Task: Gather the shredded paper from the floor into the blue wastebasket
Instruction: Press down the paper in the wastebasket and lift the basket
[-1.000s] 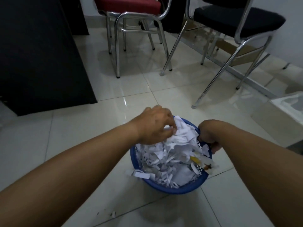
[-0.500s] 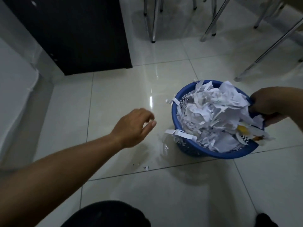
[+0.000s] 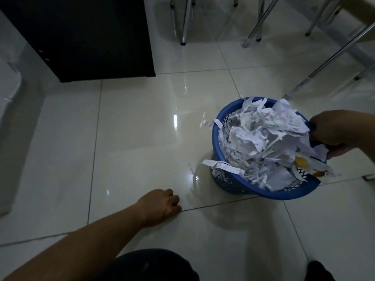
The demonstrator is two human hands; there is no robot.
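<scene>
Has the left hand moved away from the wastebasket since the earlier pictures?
Yes. The left hand left the shredded paper in the blue wastebasket and came down towards the person, to the floor's grout line, left of it.

shredded paper (image 3: 261, 138) in wastebasket (image 3: 218, 126), cabinet (image 3: 85, 37) behind-left, chair legs (image 3: 184, 21) behind

Blue wastebasket (image 3: 225, 184) heaped with shredded paper (image 3: 263, 138), right hand (image 3: 332, 132) gripping its rim, left hand (image 3: 162, 203) curled, down at tiled floor (image 3: 132, 138).
</scene>
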